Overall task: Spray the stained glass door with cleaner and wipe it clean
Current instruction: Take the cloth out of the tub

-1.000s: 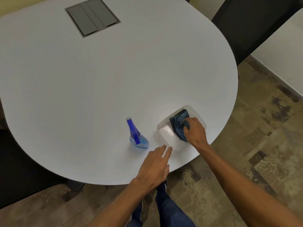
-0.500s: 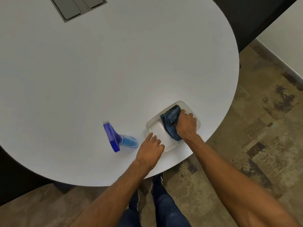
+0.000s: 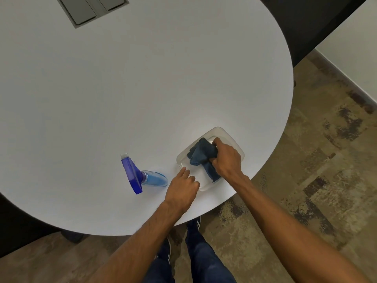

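Observation:
A dark blue cloth [image 3: 201, 155] lies bunched in a clear plastic tray [image 3: 228, 134] near the table's front right edge. My right hand [image 3: 226, 160] is closed on the cloth from its right side. My left hand [image 3: 182, 189] rests on the tray's near left corner with the fingers curled over its rim. A blue spray bottle [image 3: 142, 176] stands on the table just left of my left hand, untouched. No glass door is in view.
The white rounded table [image 3: 132, 88] carries a grey cable hatch [image 3: 91, 7] at the far edge. Dark chairs stand at the top right and far left. Patterned floor lies to the right, and my legs show below the table edge.
My left hand moved forward from the bare table onto the tray's corner. My right hand tightened on the cloth and lifted its bunched end. The camera shifted closer over the table.

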Demonstrator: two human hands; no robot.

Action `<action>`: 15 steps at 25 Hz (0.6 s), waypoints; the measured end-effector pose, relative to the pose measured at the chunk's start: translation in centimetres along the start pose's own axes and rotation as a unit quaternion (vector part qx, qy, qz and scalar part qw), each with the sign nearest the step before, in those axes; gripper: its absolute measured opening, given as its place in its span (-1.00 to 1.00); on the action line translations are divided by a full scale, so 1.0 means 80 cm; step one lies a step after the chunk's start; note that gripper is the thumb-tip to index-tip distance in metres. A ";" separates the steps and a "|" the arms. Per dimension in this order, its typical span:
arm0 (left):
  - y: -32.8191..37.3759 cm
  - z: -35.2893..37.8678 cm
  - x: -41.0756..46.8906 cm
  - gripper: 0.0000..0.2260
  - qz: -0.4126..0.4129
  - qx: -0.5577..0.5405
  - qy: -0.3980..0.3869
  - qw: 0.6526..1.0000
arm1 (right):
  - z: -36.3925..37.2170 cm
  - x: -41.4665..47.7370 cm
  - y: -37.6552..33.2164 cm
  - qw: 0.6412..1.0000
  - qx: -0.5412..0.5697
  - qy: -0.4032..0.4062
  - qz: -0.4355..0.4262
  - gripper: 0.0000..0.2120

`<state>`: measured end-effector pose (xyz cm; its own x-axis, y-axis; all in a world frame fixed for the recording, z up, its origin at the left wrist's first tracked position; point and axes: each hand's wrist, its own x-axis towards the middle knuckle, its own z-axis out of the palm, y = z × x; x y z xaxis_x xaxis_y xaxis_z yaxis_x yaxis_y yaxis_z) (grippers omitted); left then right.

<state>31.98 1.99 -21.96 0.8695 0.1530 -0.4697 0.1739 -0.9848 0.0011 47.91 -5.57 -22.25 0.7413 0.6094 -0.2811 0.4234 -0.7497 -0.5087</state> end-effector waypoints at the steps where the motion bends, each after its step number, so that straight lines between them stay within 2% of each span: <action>1: 0.000 0.000 0.000 -0.59 -0.005 -0.004 -0.004 1.000 | -0.004 -0.006 0.002 1.000 -0.003 0.005 -0.027 -0.72; 5: 0.000 0.000 0.002 -0.61 -0.014 -0.025 -0.012 1.000 | -0.019 -0.028 0.009 0.989 -0.025 0.059 -0.135 -0.68; 8: 0.003 -0.007 -0.007 -0.57 -0.008 -0.066 0.010 0.998 | -0.028 -0.043 0.012 0.977 -0.049 0.111 -0.178 -0.62; 10: 0.005 -0.027 -0.016 -0.51 -0.044 -0.162 0.034 0.985 | -0.035 -0.053 0.011 0.967 -0.060 0.149 -0.196 -0.59; 11: 0.007 -0.040 -0.021 -0.51 -0.082 -0.238 0.052 0.966 | -0.040 -0.058 0.009 0.961 -0.068 0.177 -0.200 -0.60; 12: 0.009 -0.056 -0.027 -0.53 -0.128 -0.342 0.067 0.929 | -0.044 -0.066 0.007 0.953 -0.076 0.210 -0.204 -0.63; 13: 0.012 -0.073 -0.035 -0.56 -0.170 -0.489 0.062 0.853 | -0.049 -0.075 0.002 0.943 -0.086 0.247 -0.208 -0.69; 14: 0.016 -0.087 -0.043 -0.60 -0.187 -0.659 0.048 0.727 | -0.051 -0.086 -0.002 0.929 -0.100 0.287 -0.213 -0.77; 15: 0.021 -0.102 -0.053 -0.65 -0.174 -0.809 0.034 0.560 | -0.052 -0.098 -0.007 0.913 -0.113 0.322 -0.226 -0.87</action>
<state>32.34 0.35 -12.79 0.6590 0.3687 -0.6555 0.4819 0.4622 0.7444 44.03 -10.99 -16.35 0.5866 0.6462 0.4881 0.8038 -0.5383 -0.2533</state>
